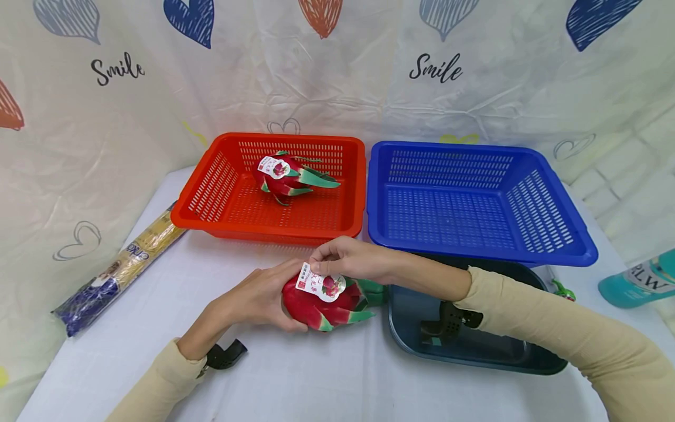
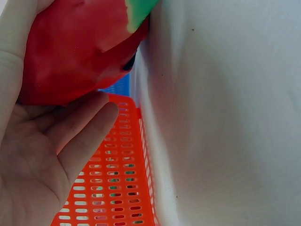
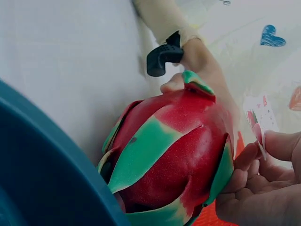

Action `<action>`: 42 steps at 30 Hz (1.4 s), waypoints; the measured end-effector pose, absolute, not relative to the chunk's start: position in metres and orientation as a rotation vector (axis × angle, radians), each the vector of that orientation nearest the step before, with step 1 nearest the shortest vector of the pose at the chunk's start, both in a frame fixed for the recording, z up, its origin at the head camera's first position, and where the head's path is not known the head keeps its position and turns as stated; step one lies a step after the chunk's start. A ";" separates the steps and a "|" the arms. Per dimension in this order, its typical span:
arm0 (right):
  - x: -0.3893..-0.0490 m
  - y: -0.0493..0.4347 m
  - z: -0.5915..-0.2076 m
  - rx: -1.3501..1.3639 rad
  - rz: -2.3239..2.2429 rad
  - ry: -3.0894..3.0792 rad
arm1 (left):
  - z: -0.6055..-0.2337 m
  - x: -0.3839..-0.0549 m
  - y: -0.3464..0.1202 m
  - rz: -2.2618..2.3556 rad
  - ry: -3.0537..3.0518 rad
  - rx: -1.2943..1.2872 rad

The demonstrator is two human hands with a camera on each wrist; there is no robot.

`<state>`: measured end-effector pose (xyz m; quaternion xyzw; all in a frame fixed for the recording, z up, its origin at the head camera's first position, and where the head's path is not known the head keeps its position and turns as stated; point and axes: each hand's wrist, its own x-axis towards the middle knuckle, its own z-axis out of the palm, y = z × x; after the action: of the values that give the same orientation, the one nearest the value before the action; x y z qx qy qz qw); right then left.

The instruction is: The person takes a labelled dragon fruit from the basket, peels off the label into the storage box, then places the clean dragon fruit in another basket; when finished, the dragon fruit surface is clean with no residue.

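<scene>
A red dragon fruit [image 1: 300, 306] with green-tipped scales lies on the white cloth in front of the baskets. My left hand [image 1: 258, 298] grips its left end, thumb on the near side and fingers round the far side. Above the fruit, my right hand [image 1: 350, 259] pinches the edge of a white label [image 1: 321, 283] printed with a fruit picture. The right wrist view shows this label [image 3: 259, 123] standing up off the fruit's skin between thumb and fingers. Another labelled dragon fruit [image 1: 292, 181] lies in the red basket [image 1: 211, 225].
A blue basket [image 1: 482, 251] stands at the back right. Partly under my right arm is a dark teal tub [image 1: 411, 334]. A packet of pasta [image 1: 123, 266] lies at the left, and a turquoise bottle [image 1: 627, 287] is at the right edge. A small green item [image 1: 563, 289] lies behind the tub.
</scene>
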<state>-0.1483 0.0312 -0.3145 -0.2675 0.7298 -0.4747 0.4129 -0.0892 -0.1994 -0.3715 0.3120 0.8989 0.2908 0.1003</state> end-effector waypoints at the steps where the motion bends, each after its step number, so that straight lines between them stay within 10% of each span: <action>1: -0.148 0.031 -0.314 -0.674 -1.198 1.829 | -0.371 -0.089 -0.199 0.861 2.655 0.917; 42: -0.128 0.166 -0.297 -0.795 -1.100 2.124 | -0.370 -0.092 -0.197 0.836 2.655 0.910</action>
<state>-0.1278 0.1662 -0.2966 -0.3004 0.8025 -0.4155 0.3053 -0.0915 -0.1972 -0.3700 0.3090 0.9015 0.2839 0.1062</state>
